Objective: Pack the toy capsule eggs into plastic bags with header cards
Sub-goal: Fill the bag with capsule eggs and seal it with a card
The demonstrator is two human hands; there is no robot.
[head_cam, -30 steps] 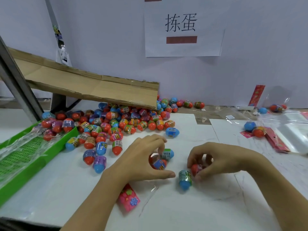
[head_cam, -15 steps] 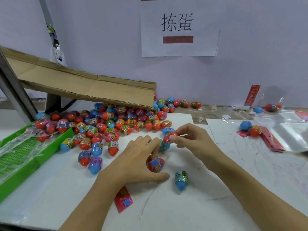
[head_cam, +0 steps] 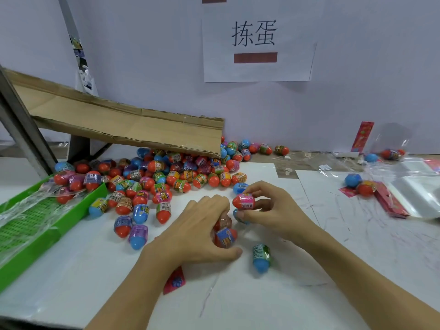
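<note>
A heap of eggs (head_cam: 166, 175) lies beyond the left hand (head_cam: 197, 231), a tray (head_cam: 47, 225) to its left; loose bags (head_cam: 419, 186) sit far right of the right hand (head_cam: 271, 210).

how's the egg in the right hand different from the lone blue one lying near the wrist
The egg in the right hand has a red end and a pink wrap; the lone blue egg has a blue end and a green wrap. The first is pinched above the table by the right hand, lying sideways; the second rests on the white table untouched, blue end toward the camera. Both are shrink-wrapped capsule eggs.
</note>
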